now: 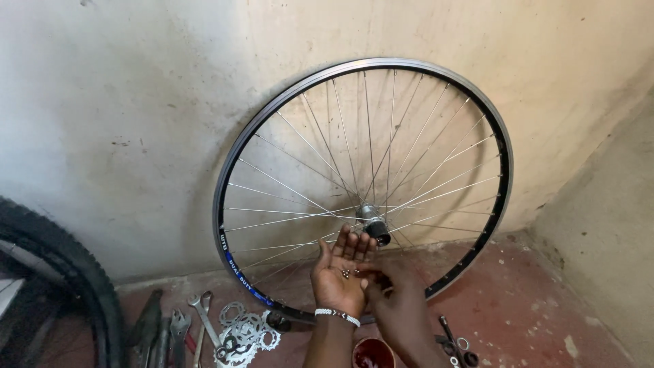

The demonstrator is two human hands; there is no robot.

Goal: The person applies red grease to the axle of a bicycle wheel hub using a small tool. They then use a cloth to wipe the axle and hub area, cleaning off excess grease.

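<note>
The left hand (338, 272) lies flat, palm up, cupping small steel ball bearings (346, 272); the right hand (392, 296) pinches at them with curled fingertips. Just behind, a black-rimmed, thin-spoked bicycle wheel (235, 262) leans against rough plaster wall (136, 102), its metal hub (373, 221) near the hands.

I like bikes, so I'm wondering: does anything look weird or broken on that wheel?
The wheel has no tyre and leans bare against the wall. Its hub looks opened, and tiny metal balls lie loose in the left hand. The spokes look straight; nothing looks bent.
</note>
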